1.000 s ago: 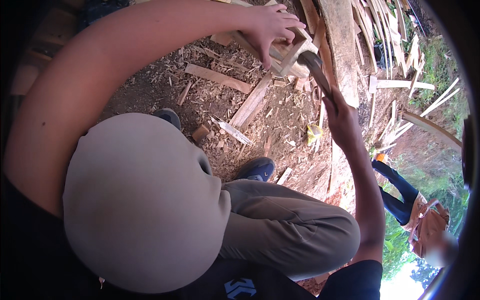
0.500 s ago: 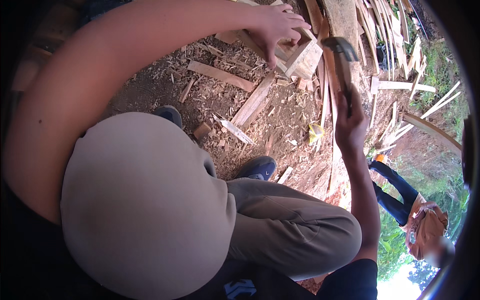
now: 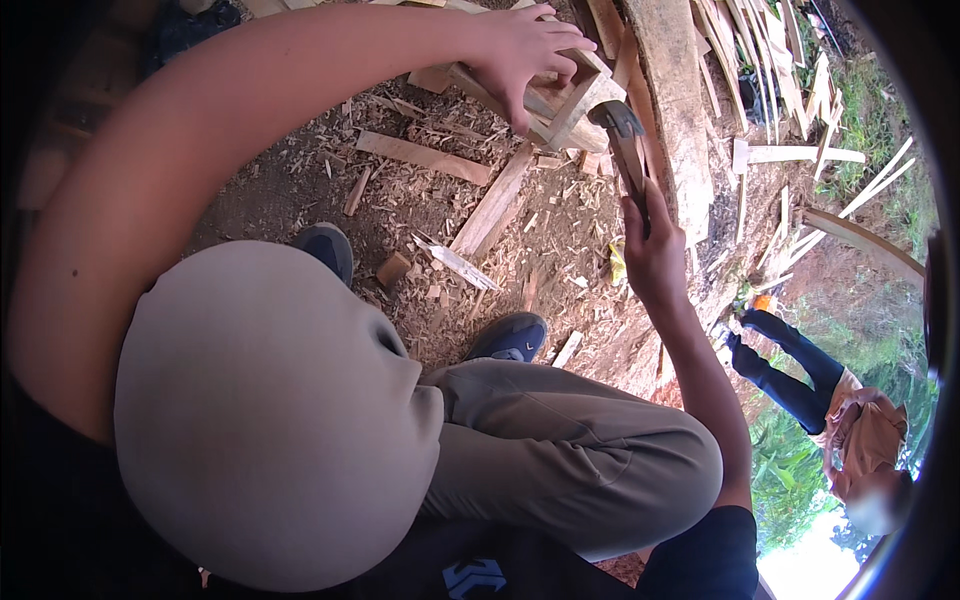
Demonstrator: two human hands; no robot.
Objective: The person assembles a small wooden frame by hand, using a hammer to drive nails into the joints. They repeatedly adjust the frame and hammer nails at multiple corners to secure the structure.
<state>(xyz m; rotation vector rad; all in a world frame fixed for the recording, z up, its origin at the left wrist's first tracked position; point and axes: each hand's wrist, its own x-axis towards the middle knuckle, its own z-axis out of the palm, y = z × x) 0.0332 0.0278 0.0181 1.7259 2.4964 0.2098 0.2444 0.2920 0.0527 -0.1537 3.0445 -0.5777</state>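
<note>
My right hand (image 3: 655,240) is wrapped round the handle of a hammer (image 3: 629,160). The hammer's dark metal head is right beside the pale end of a small wooden box (image 3: 578,118), and I cannot tell whether the two touch. My left hand (image 3: 525,60) grips the box from above, its fingers spread over the open top and the thumb down the near side. Part of the box is hidden under that hand and forearm.
Wood shavings and offcuts litter the ground, among them a flat board (image 3: 425,158) and a small block (image 3: 393,268). A long thick plank (image 3: 685,130) lies beyond the box. Thin strips (image 3: 745,60) are piled at the upper right. Another person (image 3: 850,420) stands at the far right.
The hammer in my right hand has moved left, up close to the box end. My left hand keeps its hold on the box. The whole view has shifted slightly.
</note>
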